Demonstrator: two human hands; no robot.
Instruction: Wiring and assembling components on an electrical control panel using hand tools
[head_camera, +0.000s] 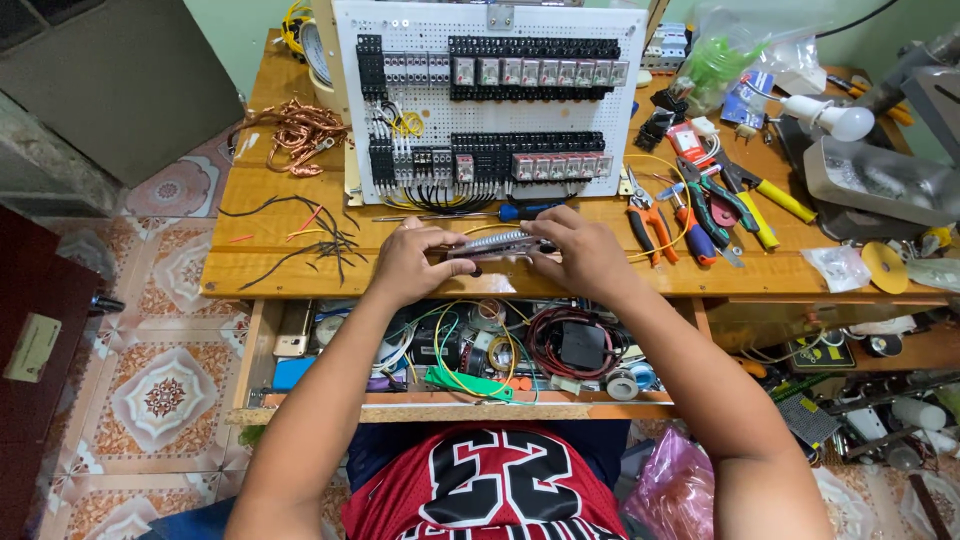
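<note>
Here, a slim grey strip (492, 243), seemingly a short length of slotted wiring duct or rail, is held level over the near edge of the wooden bench (250, 270), just in front of the white perforated panel (490, 30). The left hand (408, 262) is closed on the strip's left end, thumb on the near side and fingers wrapped over the far side. The right hand (585, 252) is closed on the right end in much the same way, with the fingertips pressed along the top. Both ends are thus pinched and the middle is left bare.

The strip is judged to be light and fairly stiff along its length, though thin enough to flex or twist if squeezed hard in the middle. Its ribbed surface should give grip, so slipping seems unlikely; any cut edges may be sharp. A hold at the two ends, as shown, is thought to be the steadiest.

A blue-handled screwdriver (525, 210) lies just beyond the hands, against the foot of the panel. To the right, pliers and cutters (700, 215) with red, blue and yellow handles are spread out. To the left, loose black wire offcuts (320, 240) are scattered, and a tangle of copper wire (300, 135) lies farther back. Below the hands, an open drawer (440, 408) is crammed with cable coils and tape rolls.
</note>
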